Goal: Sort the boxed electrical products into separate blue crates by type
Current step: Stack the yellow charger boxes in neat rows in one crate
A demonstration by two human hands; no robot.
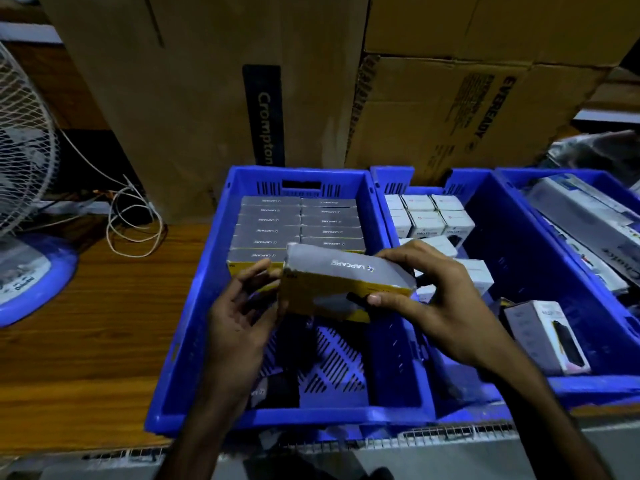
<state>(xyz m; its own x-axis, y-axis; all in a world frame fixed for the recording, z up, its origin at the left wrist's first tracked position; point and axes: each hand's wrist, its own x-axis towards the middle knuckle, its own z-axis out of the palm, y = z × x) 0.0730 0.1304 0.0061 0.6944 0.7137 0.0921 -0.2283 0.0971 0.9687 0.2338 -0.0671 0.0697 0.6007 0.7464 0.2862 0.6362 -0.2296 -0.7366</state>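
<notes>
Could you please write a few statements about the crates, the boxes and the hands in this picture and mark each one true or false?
1. The right hand grips a grey and yellow Lapcare box above the left crate. True.
2. The left crate is packed full of boxes to its near wall. False: grey Lapcare boxes fill only its far part, and the near floor is mostly bare.
3. The middle crate holds small white boxes. True.
4. The left hand holds a second box. False: it is open beside the held box.
5. A fan stands right of the crates. False: it stands to their left.
</notes>
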